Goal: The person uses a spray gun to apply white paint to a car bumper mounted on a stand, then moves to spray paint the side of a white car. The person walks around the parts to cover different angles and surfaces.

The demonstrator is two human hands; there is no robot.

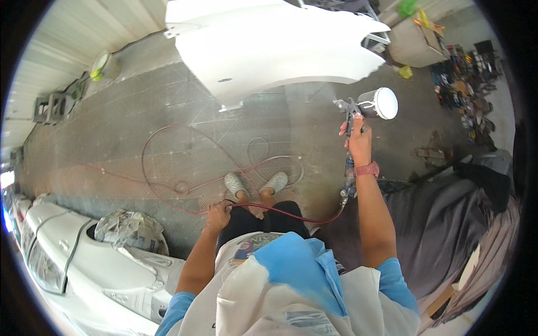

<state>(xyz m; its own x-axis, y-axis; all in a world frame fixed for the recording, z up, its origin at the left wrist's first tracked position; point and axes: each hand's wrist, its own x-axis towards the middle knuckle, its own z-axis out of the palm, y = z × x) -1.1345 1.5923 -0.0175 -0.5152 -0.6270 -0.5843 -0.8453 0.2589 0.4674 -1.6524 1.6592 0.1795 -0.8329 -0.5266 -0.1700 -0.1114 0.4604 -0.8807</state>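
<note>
My right hand is wrapped round the handle of a spray gun, which has a white-lidded paint cup tilted to its right. Pale mist hangs between the nozzle and the lower edge of a white car fender, which is held up in front of me. From the gun's base a red air hose curves across my legs. My left hand is closed on that hose beside my left thigh. Beyond it, the hose lies in loops on the floor.
A white car body with a paper-masked opening fills the lower left. Dark cloth covers something bulky at my right. Far right are a cardboard box and piled small parts. A bucket and a grey stool stand far left.
</note>
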